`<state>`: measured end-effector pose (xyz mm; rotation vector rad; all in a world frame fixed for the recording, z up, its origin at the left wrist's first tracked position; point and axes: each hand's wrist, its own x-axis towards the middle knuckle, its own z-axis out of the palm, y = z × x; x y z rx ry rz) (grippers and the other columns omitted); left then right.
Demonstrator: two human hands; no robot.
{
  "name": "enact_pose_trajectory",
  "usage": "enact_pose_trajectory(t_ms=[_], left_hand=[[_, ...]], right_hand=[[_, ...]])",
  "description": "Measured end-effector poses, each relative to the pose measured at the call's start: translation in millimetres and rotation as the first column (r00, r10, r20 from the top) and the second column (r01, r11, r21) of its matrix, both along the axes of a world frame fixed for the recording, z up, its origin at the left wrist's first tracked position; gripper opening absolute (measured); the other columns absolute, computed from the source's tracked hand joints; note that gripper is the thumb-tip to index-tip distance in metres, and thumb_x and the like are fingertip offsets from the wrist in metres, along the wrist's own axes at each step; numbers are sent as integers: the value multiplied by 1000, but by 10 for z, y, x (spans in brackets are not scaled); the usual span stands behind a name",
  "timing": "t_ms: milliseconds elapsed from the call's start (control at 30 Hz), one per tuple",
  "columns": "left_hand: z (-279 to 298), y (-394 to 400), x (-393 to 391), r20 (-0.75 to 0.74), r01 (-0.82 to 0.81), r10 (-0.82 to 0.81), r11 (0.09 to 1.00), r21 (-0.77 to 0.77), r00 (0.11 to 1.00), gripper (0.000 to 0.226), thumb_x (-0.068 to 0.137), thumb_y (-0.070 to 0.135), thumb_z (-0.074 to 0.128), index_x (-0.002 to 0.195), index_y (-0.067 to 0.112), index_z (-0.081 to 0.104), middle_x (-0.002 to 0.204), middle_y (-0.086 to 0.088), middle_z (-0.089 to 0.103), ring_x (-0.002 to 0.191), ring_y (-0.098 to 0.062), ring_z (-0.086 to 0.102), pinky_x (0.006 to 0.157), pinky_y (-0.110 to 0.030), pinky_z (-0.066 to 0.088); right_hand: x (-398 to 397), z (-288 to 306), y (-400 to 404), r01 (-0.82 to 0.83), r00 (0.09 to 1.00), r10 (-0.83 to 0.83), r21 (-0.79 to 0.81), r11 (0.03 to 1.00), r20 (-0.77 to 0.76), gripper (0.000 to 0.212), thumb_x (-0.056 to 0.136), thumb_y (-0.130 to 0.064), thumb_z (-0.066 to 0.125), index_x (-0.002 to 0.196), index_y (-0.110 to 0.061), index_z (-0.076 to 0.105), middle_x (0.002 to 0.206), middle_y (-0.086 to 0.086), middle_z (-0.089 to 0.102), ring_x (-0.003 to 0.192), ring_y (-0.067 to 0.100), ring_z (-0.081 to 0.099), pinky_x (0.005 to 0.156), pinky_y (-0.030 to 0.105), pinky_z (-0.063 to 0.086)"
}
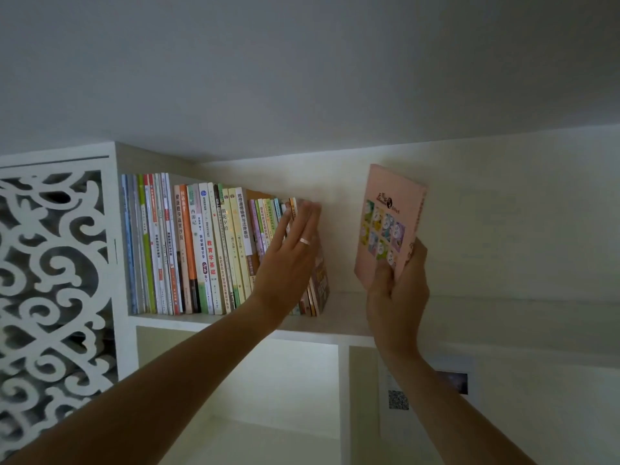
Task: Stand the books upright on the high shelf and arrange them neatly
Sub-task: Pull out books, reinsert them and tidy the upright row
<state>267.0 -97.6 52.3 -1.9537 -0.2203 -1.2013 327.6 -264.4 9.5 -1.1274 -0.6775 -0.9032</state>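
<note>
Bare high shelf lies open between the left hand, pressed flat against the row of books, and the pink book the right hand grips.

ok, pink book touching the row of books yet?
Apart. Head view shows bare wall between the pink book, held in the right hand, and the row of books.
</note>
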Motion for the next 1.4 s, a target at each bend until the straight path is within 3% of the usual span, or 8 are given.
enact_pose_trajectory(t_ms=[100, 200, 467, 667, 800, 1067, 1233, 1400], left_hand=[[19, 52, -61, -184, -111, 143, 978, 177, 972, 56, 99, 22, 52, 155, 20, 42, 170, -18, 17, 158, -38, -3, 123, -60, -11], [12, 114, -91, -355, -70, 162, 964, 257, 921, 53, 96, 24, 61, 148, 26, 50, 156, -11, 49, 154, -34, 28, 124, -66, -3], [437, 64, -416, -367, 312, -212, 919, 241, 906, 45, 84, 7, 47, 122, 22, 67, 122, -7, 69, 124, -30, 60, 122, -53, 15], [615, -237, -524, 0, 663, -670, 735, -144, 742, 16, 93, 8, 53, 107, 11, 60, 101, -5, 67, 99, -26, 63, 109, -47, 35], [597, -301, -460, 173, 729, -709, 655, -199, 684, 20, 91, -1, 59, 108, 11, 57, 99, -3, 64, 97, -22, 58, 106, -43, 34], [778, -415, -327, 638, 948, -701, 237, -214, 319, 17, 105, 48, 38, 108, 31, 42, 97, -4, 59, 91, -32, 60, 74, -62, 50], [842, -658, -292, 691, 925, -646, 369, -88, 323, 12, 105, 19, 46, 104, 8, 50, 97, 3, 50, 90, -24, 51, 81, -57, 45], [717, -710, -170, 662, 918, -641, 332, -217, 388, 15, 105, 23, 41, 101, 10, 46, 91, -6, 57, 84, -25, 56, 73, -52, 49]], right_hand=[[15, -11, 1, 60, 998, -60, 31, 998, -2, 47, 100, 2, 49, 146, -8, 44, 135, 8, 60, 123, 21, 60, 96, 17, 51], [67, -13, 18, 104, 994, -106, -79, 991, -24, 46, 98, 2, 47, 143, -8, 46, 133, 9, 60, 118, 19, 59, 87, -1, 39], [251, -9, 37, 64, 981, -97, -190, 980, -168, 42, 97, 3, 50, 138, -7, 47, 129, 11, 65, 106, 28, 64, 65, -6, 35], [262, -16, 32, -109, 956, 93, -43, 993, -279, 20, 111, -19, 38, 127, -11, 45, 114, 15, 66, 92, 32, 67, 53, 8, 42], [293, 9, 5, -175, 911, 171, 23, 984, -375, 24, 112, -31, 35, 128, -18, 46, 120, 14, 67, 95, 33, 68, 65, 30, 52], [316, 9, 39, -112, 922, 106, 5, 994, -373, 28, 112, -36, 35, 132, -20, 46, 121, 11, 68, 97, 30, 70, 73, 41, 61], [292, 4, 63, -62, 947, 48, -36, 997, -318, 28, 111, -38, 34, 130, -20, 46, 125, 11, 67, 100, 30, 70, 78, 49, 61], [270, 9, 46, -43, 965, 28, -55, 998, -261, 29, 112, -27, 37, 134, -13, 48, 111, 4, 68, 88, 19, 68, 65, 25, 51]])
